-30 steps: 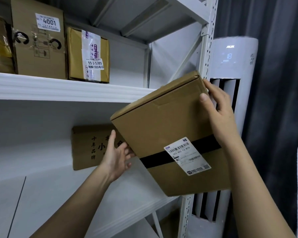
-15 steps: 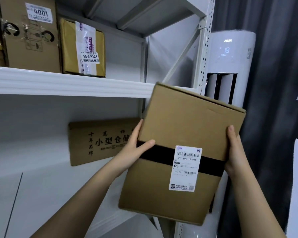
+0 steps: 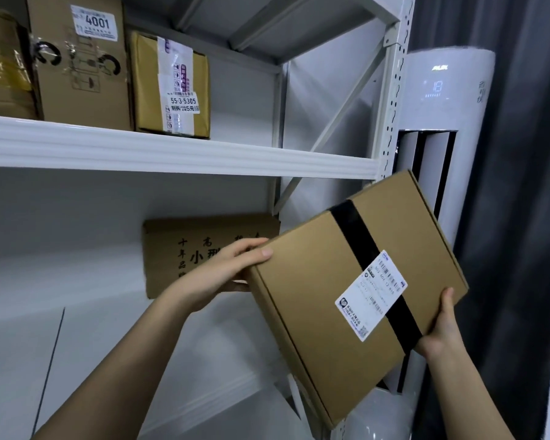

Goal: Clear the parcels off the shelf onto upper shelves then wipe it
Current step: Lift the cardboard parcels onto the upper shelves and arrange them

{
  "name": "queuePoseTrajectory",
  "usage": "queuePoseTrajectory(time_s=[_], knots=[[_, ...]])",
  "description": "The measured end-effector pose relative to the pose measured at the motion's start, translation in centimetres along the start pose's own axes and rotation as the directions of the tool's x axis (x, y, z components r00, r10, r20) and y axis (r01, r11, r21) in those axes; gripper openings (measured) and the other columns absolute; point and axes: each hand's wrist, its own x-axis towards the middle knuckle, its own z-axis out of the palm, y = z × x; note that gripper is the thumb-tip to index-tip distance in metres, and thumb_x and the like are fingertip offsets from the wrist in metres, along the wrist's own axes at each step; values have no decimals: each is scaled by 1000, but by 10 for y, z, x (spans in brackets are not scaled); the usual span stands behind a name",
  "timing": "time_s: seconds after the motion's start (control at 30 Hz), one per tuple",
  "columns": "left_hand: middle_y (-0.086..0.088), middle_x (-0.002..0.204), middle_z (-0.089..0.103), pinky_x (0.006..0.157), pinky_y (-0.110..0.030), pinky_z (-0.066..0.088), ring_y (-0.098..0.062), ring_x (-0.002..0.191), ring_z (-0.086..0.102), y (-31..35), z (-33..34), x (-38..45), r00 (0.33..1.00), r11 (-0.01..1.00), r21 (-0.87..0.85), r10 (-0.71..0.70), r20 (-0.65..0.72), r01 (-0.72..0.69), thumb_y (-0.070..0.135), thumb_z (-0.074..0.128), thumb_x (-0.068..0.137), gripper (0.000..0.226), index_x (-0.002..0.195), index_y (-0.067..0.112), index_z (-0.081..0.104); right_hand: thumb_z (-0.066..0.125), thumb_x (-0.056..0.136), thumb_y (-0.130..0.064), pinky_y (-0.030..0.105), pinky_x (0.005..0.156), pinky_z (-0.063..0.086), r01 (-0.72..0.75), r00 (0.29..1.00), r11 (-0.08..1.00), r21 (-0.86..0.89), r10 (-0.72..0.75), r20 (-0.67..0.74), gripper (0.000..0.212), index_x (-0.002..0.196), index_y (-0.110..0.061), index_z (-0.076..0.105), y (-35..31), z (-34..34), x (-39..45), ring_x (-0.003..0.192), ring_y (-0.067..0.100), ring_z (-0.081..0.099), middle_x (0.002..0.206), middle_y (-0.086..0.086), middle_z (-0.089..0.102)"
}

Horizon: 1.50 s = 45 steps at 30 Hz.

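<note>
- White shelf rack [image 3: 178, 160] — its upper shelf runs above both hands, carrying three parcels [image 3: 172, 87].
- Air-conditioner tower [image 3: 448, 100] stands beyond the right hand.
- Flat cardboard parcel [image 3: 315, 300] — tilted, held in the air between the hands, off the lower shelf.
- Left hand [image 3: 223, 274] grips its upper-left corner, thumb on top.
- Right hand [image 3: 442, 331] holds its lower-right edge, thumb on the face.
- Printed carton [image 3: 185, 249] stands behind the left hand.
</note>
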Motion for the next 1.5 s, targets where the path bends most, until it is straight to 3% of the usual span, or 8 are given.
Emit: queuePoseTrajectory(time_s=[0.2,0.4,0.5,0.87,1.03,1.17,1.33,1.5], knots=[[6,125,46,95,-42,51,-15,113,55,11,19,-1,990,979,-159,114,-84,-127,51,59,76,57,130,41,44,52,78,-73,43,87,47,-118,986,993,-16,115,-117,75,130,-19,55,19,0,-1,78,25,60,93,9,62],[7,122,47,73,-24,55,-10,104,57,30,22,0,967,971,-110,192,-166,-212,39,59,89,46,131,36,42,46,88,-64,46,74,53,-113,989,993,-32,110,-96,65,131,-16,52,23,7,-5,64,30,64,113,9,64],[7,117,52,62,-15,50,-5,95,58,39,22,3,952,963,-100,225,-209,-249,36,61,88,44,128,30,44,41,94,-59,38,57,55,-88,995,994,-59,85,-57,52,124,-18,52,20,12,-10,58,27,64,94,8,61],[5,115,55,74,-20,48,-7,102,58,87,24,17,890,944,-78,272,-366,-321,51,60,85,52,123,21,41,49,90,-43,20,55,52,147,976,989,3,-146,162,24,90,-22,62,8,35,-24,53,12,65,69,-4,68],[5,138,35,98,-29,41,-12,121,44,102,36,18,876,934,-75,296,-380,-348,49,62,85,86,148,31,7,45,94,-41,23,57,48,167,978,982,90,-177,114,24,85,-24,60,11,49,-28,45,9,63,56,-8,67],[6,155,18,107,-33,34,-15,134,35,110,41,14,850,910,-99,331,-411,-402,48,64,84,103,149,35,-13,44,94,-42,17,52,50,210,963,961,180,-235,131,26,86,-25,63,13,55,-32,50,8,64,62,-10,68],[6,152,26,110,-35,34,-12,133,37,119,42,7,803,872,-52,424,-419,-487,46,66,83,100,151,32,-6,44,95,-43,19,54,53,279,935,928,249,-321,149,28,88,-26,65,3,77,-43,53,9,67,66,-9,71],[11,148,30,107,-27,32,-6,130,37,117,41,-2,762,848,55,501,-411,-528,37,70,83,99,151,28,-1,42,92,-47,31,82,54,301,916,910,286,-359,178,40,115,-25,67,0,117,-39,95,18,67,109,-3,71]])
